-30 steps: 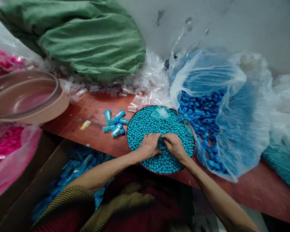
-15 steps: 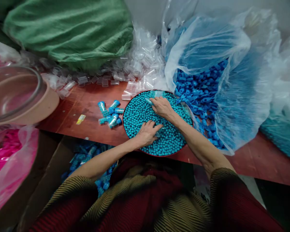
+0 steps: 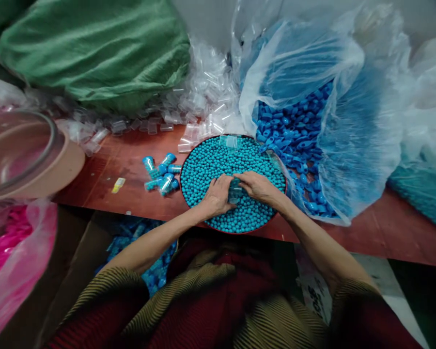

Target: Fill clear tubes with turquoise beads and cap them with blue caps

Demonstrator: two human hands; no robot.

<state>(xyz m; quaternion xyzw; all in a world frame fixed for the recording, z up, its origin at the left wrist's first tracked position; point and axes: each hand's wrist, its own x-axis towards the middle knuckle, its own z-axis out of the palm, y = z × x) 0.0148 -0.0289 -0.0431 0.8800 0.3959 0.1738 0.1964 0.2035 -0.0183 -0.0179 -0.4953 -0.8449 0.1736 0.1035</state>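
A round red-rimmed tray [image 3: 180, 180] full of small turquoise balls [image 3: 199, 169] sits in front of me. Over its middle, my left hand [image 3: 218, 196] curls around a clear plastic tube [image 3: 235, 192]. My right hand [image 3: 258, 186] meets it from the other side, its fingertips pinched at the tube's upper end; whether there are one or two tubes between the hands I cannot tell. Another clear tube [image 3: 231, 141] lies on the balls near the tray's far rim. Left of the tray is a small group of filled, blue-capped tubes [image 3: 167, 183].
Loose clear tubes [image 3: 218, 102] are heaped behind the tray. A plastic bag [image 3: 359, 160] spills blue caps [image 3: 294, 131] at the right. Pinkish basins [image 3: 70, 160] stand on the left, below a green sack [image 3: 94, 48]. Filled blue tubes [image 3: 156, 271] lie below the table's edge.
My right hand has come down from the tray's far side, bringing a clear tube toward my left hand. The hands now meet over the middle. The view has shifted slightly.
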